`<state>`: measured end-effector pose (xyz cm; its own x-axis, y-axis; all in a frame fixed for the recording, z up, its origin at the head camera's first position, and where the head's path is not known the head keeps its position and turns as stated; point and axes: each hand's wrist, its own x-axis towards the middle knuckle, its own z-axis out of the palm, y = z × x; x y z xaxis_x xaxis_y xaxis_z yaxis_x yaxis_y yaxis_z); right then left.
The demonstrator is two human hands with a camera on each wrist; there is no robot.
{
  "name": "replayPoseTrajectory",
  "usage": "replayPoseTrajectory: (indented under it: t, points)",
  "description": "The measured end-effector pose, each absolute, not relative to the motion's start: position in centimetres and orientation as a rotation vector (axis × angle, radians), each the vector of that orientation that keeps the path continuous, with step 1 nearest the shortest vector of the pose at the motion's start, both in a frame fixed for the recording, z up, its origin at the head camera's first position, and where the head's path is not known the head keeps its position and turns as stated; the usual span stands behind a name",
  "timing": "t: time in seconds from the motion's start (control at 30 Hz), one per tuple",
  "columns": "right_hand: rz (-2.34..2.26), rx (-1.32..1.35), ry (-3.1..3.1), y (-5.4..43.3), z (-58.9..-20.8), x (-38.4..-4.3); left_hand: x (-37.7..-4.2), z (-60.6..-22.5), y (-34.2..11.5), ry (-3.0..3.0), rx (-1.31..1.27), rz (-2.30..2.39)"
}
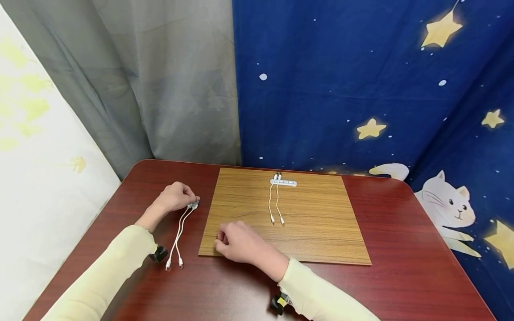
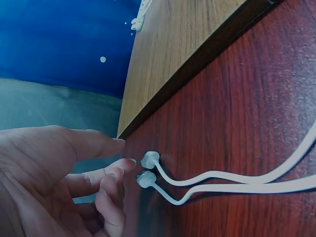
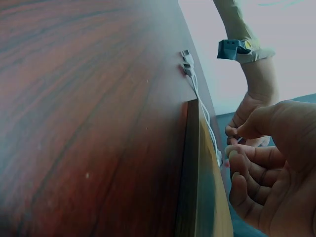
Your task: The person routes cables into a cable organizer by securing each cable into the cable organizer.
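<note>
Two white charging cables (image 1: 179, 236) lie side by side on the table, left of a wood-grain board (image 1: 321, 214). Beside their far plugs (image 2: 148, 160) is my left hand (image 1: 174, 197), its thumb and fingertips close to the plugs with a small gap in the left wrist view. Over the board's near left corner hovers my right hand (image 1: 242, 243), fingers loosely bent and holding nothing. A pale cable clip strip (image 1: 287, 183) sits near the board's far edge. Two more white cables (image 1: 277, 200) run from its left end toward me.
The dark red table (image 1: 401, 249) extends around the board. Behind it hang a grey curtain (image 1: 188, 89) and a blue star-patterned curtain (image 1: 313, 89). A small black camera (image 1: 159, 254) is strapped at my left wrist, another (image 1: 278, 305) at my right.
</note>
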<state>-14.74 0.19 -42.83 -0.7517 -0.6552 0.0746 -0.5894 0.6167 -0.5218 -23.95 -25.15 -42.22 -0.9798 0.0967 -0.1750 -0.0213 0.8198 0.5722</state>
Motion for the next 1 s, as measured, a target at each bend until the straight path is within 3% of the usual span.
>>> replayPoseTrajectory:
  t: [1.0]
  points:
    - [-0.587,-1.083,2.778,-4.7,-43.2,-13.4,-23.7,-43.0,-24.4,2.886,0.019,0.708]
